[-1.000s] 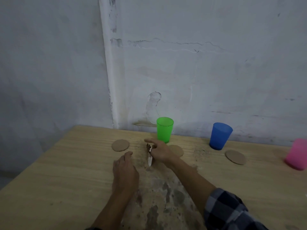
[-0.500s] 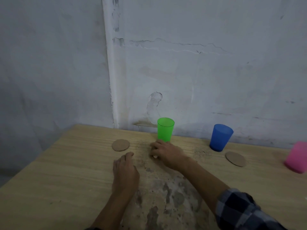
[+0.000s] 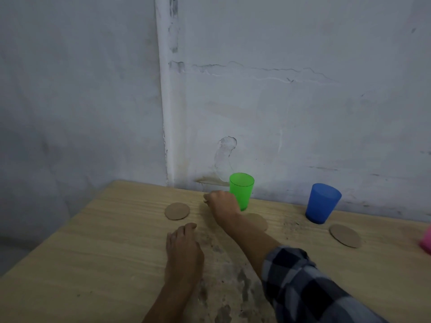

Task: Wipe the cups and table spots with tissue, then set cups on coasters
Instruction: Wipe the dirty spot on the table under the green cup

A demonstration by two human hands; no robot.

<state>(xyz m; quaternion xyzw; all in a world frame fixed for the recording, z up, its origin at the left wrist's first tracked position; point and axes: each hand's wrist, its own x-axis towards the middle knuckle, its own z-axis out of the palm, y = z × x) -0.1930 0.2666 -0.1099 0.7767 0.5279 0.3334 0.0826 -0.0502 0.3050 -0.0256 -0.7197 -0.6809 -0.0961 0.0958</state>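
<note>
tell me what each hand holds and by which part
Right hand grips what looks like the tissue, bunched inside its curled fingers; only a pale sliver shows. Left hand rests on the table, holding nothing.

A person's right hand [image 3: 221, 202], fingers curled round a scrap of pale tissue [image 3: 205, 201], presses on the wooden worktop [image 3: 93, 252] just left of an upright green cup [image 3: 241, 191]. The left hand [image 3: 184, 243] rests flat nearer the camera, beside dark stains [image 3: 233, 276]. To the right stand a blue cup [image 3: 323, 202] and, cut by the frame's edge, a pink cup [image 3: 426, 241]. The left coaster [image 3: 177, 211], the middle coaster [image 3: 260, 221], partly behind the right forearm, and the right coaster [image 3: 345, 235] lie flat.
</note>
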